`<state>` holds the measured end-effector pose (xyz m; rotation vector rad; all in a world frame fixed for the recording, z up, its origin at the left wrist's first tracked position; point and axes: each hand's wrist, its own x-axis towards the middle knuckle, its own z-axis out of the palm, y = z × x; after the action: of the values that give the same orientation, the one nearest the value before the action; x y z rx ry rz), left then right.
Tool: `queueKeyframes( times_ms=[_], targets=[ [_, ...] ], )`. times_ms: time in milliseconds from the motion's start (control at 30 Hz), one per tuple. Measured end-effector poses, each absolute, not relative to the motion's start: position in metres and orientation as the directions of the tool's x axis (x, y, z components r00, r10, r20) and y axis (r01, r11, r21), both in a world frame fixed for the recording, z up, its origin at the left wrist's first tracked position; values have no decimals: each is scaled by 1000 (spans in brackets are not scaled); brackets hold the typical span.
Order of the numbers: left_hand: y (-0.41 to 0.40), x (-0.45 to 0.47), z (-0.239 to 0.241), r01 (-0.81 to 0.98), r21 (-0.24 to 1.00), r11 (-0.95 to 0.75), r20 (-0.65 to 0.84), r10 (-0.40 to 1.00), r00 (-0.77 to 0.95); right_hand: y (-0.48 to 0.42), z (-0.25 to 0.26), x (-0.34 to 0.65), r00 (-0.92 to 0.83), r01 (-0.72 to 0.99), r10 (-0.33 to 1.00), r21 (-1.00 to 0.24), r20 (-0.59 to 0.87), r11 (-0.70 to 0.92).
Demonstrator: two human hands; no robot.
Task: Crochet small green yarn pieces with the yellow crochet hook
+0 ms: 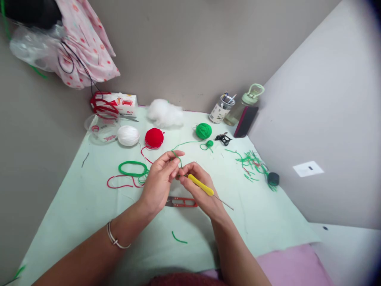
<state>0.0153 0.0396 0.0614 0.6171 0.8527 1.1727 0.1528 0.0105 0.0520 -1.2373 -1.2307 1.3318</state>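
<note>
In the middle of the head view, my left hand (160,178) is closed, with green yarn (177,156) looped over its index finger and pinched at the fingertips. That strand runs back to a green yarn ball (203,130). My right hand (200,186) grips a crochet hook with a yellow handle (201,185); its thin metal rear end points down to the right. The hook's working tip meets the yarn between both hands, where the fingers hide the stitches. Beneath the hands lie orange-handled thread snips (183,202), partly covered by both hands.
Left of the hands are a white yarn ball (128,136), a red yarn ball (154,138) and a green yarn loop (132,169). White stuffing (165,113) lies behind. At right are a black claw clip (223,138), green scraps (250,161), a phone (246,122) and a bottle (236,111).
</note>
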Motion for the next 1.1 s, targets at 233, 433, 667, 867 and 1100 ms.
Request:
queueKeyframes(
  times_ms=[233,433,667,867,1100],
  targets=[
    [40,14,59,-432,876,216,-133,968,215,12,44,151,-39,-54,994,-993,-102,-104],
    [45,7,62,-131,969,-212,240,934,264,9,47,152,-80,104,997,-995,-8,0],
    [50,2,58,-99,962,-253,272,894,357,5,47,160,-53,75,995,-994,-80,-76],
    [55,-4,64,-33,999,-30,40,924,380,15,46,168,85,116,996,-993,-14,-24],
    [54,7,56,70,984,163,-177,868,463,15,29,168,87,758,903,-616,420,213]
  ],
)
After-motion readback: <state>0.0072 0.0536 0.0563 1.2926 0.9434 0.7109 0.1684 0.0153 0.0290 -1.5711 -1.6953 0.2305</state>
